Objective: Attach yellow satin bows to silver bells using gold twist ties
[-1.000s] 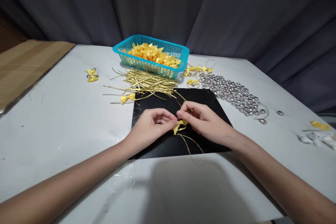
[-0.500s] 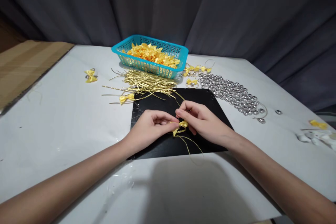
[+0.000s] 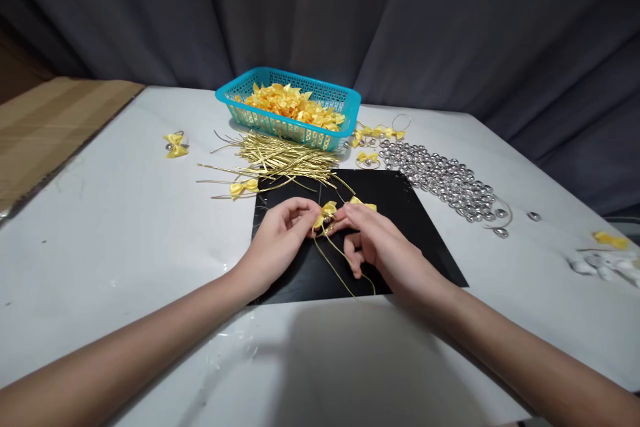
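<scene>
Over the black mat [image 3: 290, 280], my left hand [image 3: 285, 233] pinches the left side of a yellow bow [image 3: 327, 212] with a small silver bead at its middle. My right hand [image 3: 375, 233] has its thumb and index finger closed at the bow's right side, on the gold cord by the bead; the other fingers curl below. Two thin gold cord ends [image 3: 336, 260] hang from the bow toward the mat's front edge. Another yellow bow [image 3: 363, 204] lies on the mat just behind my right hand, partly hidden by it.
A blue basket [image 3: 280, 125] of yellow bows stands at the back, with gold cords [image 3: 285, 157] in front. Silver beads [image 3: 440, 177] spread to the right. Finished-looking bows lie near the basket and at left [image 3: 176, 145]. A white figure [image 3: 600, 263] lies far right.
The held bow has moved up and left and turned, so its bead now shows. My right hand has rolled over, its lower fingers now visible. The bow behind it has come into view.
</scene>
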Tool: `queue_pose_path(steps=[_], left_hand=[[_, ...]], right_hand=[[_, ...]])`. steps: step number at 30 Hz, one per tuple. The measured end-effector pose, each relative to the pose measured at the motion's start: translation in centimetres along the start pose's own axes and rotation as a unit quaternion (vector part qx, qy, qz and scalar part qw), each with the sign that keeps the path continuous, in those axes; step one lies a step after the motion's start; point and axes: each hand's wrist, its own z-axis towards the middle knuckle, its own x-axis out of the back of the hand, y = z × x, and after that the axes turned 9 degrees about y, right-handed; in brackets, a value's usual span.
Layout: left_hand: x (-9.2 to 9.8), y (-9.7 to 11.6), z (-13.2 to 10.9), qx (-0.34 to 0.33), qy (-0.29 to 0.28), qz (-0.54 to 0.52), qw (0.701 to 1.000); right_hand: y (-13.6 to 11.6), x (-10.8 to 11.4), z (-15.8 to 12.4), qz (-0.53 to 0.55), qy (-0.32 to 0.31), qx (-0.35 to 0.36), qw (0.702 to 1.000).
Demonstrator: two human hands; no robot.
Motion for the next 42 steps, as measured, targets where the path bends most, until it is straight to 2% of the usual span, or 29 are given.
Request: queue_pose_path(steps=[2,3,4,5,7,8,9,10,14,19,23,26,28,31,34,36,39,42], left_hand=[[0.0,-0.2,0.1,0.006,0.018,-0.024,1.000],[0.0,-0.3,0.1,0.008,0.027,-0.033,0.999],[0.0,-0.3,0.1,0.011,0.037,-0.041,0.998],[-0.1,-0.4,0.2,0.015,0.048,-0.047,0.998],[-0.1,-0.4,0.1,0.023,0.067,-0.055,0.996],[-0.1,-0.3,0.1,0.023,0.073,-0.057,0.995],[-0.2,-0.3,0.0,0.022,0.078,-0.057,0.995],[-0.2,-0.3,-0.1,0.020,0.081,-0.056,0.995],[-0.2,-0.4,-0.2,0.017,0.063,-0.041,0.997],[-0.1,-0.2,-0.1,0.008,0.054,-0.035,0.998],[-0.1,-0.1,-0.2,-0.011,0.032,-0.003,0.999],[-0.1,-0.3,-0.5,-0.028,0.004,0.056,0.998],[-0.2,-0.4,-0.6,-0.042,-0.024,0.092,0.995],[-0.3,-0.5,-0.8,-0.057,-0.091,0.125,0.986],[-0.3,-0.2,-1.0,-0.055,-0.161,0.148,0.974],[-0.3,0.1,-1.0,-0.049,-0.187,0.154,0.969],[-0.2,0.3,-0.9,-0.029,-0.197,0.133,0.971],[0.0,0.3,-0.8,-0.017,-0.164,0.091,0.982]], right_hand=[[0.0,-0.1,-0.3,-0.047,-0.015,-0.025,0.998],[0.0,-0.2,-0.5,-0.080,0.007,-0.008,0.997],[0.1,-0.2,-0.6,-0.115,0.054,0.037,0.991],[0.2,-0.3,-0.7,-0.148,0.121,0.109,0.976],[0.3,-0.4,-1.0,-0.211,0.234,0.278,0.907],[0.4,-0.5,-1.0,-0.245,0.252,0.338,0.873],[0.5,-0.6,-1.1,-0.276,0.242,0.370,0.854],[0.6,-0.7,-1.1,-0.300,0.215,0.378,0.849],[1.1,-1.2,-0.7,-0.331,0.096,0.326,0.880],[0.1,0.0,-0.5,-0.267,0.049,0.318,0.908],[-2.2,1.9,-0.5,-0.187,0.035,0.203,0.960],[-3.3,3.3,-0.3,-0.144,0.004,0.134,0.980],[-3.6,4.0,-0.1,-0.164,-0.021,0.130,0.978],[-3.6,4.7,0.1,-0.223,-0.046,0.169,0.959],[-3.4,4.6,0.4,-0.234,-0.048,0.198,0.951],[-2.9,4.3,0.8,-0.238,-0.036,0.204,0.949],[-2.1,3.9,1.6,-0.257,-0.007,0.222,0.941],[-1.7,4.0,1.8,-0.273,0.019,0.239,0.932]])
